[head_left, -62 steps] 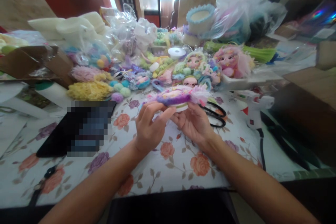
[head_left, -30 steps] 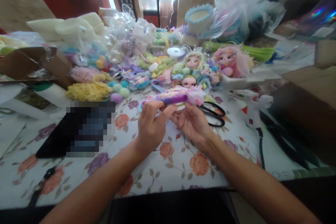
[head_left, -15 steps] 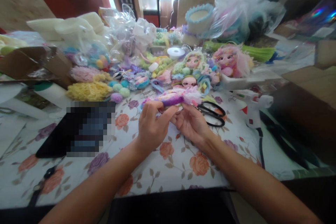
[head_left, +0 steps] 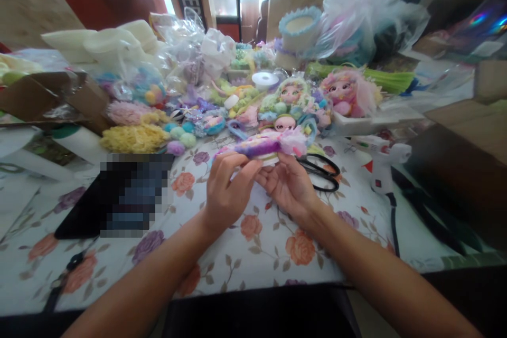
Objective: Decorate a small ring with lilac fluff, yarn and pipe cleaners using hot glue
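Observation:
Both hands hold a fluffy pink-and-purple craft piece [head_left: 259,146] with a pale pink tuft at its right end; its exact kind I cannot make out. My left hand [head_left: 229,187] is closed on its left part, thumb reaching toward the middle. My right hand [head_left: 291,185] supports it from below on the right, palm partly turned up, thumb against its edge. A whitish underside shows between the fingers. Just right of the right hand lie scissors [head_left: 327,173] with black loop handles, their blades hidden.
Doll heads with fluffy hair [head_left: 291,92], pompoms [head_left: 186,137] and yellow yarn [head_left: 134,139] crowd the table's far side. A black tablet [head_left: 87,200] lies left. On the right stands a white glue gun [head_left: 382,163] with a cord. A cardboard box [head_left: 471,116] borders the right side.
The craft piece has tipped and risen slightly, so more of its whitish underside shows. My left hand has shifted a little to the left.

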`<state>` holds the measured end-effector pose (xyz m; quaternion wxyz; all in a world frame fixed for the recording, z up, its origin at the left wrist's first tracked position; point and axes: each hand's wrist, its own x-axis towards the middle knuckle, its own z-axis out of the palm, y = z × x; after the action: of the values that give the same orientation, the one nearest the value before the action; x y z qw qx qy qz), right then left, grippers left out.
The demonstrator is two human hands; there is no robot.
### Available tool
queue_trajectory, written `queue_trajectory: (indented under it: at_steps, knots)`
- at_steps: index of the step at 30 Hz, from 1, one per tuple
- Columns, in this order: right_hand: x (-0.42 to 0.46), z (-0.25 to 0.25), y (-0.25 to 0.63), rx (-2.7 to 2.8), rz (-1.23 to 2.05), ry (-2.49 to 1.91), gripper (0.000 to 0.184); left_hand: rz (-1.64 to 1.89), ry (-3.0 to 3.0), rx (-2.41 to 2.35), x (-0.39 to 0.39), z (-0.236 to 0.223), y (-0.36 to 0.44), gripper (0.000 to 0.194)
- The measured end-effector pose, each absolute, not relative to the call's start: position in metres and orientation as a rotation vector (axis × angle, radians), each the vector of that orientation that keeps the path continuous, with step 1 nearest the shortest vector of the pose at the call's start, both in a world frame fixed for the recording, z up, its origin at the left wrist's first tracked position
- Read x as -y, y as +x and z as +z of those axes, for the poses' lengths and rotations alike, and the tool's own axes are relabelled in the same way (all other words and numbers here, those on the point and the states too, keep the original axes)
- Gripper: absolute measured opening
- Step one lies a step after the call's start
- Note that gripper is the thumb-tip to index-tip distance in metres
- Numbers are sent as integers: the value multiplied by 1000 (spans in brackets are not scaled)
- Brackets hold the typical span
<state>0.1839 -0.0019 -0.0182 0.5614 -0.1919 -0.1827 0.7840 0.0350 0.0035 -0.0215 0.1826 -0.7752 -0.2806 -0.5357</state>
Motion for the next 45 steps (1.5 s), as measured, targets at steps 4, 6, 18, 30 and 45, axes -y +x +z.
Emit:
queue_trajectory:
  at_steps: [4,6,18,30,45]
  knots:
    - [1,-18,185,428,1888,-447,14,-1601,-2200,803,-4,-20,32,24]
    - [1,-18,185,420,1895,-442,13,-1615,-2204,804,-4,-19,32,22]
    - [3,-16,184,444,1886,-439,12,-1582,-2193,797,-2,-16,30,17]
    - [-1,-17,185,371,1898,-443,15,-1655,-2244,932,-8,-19,30,16]
    - [-2,-23,186,267,1993,-353,28,-1725,-2292,1007,-9,-21,27,20]
